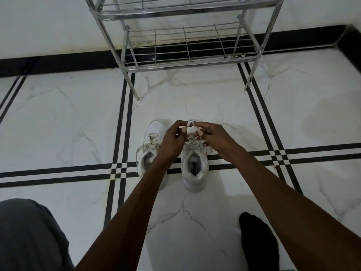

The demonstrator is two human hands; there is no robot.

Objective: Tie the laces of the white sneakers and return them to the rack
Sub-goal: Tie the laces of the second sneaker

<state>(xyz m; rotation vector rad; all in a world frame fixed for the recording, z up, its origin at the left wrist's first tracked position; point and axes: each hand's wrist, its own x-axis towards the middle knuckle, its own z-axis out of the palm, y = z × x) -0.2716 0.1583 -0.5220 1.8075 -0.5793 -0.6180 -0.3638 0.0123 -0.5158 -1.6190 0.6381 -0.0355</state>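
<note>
Two white sneakers stand side by side on the tiled floor, toes pointing toward the rack. The left sneaker has loose laces hanging down its side. Over the right sneaker, my left hand and my right hand each pinch a part of its white lace, with the strands crossed between my fingertips. My hands hide the toe of the right sneaker. The metal shoe rack stands just beyond the shoes, its lower shelf bare.
The floor is white marble tile with black stripe lines. A black skirting runs along the wall behind the rack. My grey-clad knee is at lower left and my black-socked foot at lower right.
</note>
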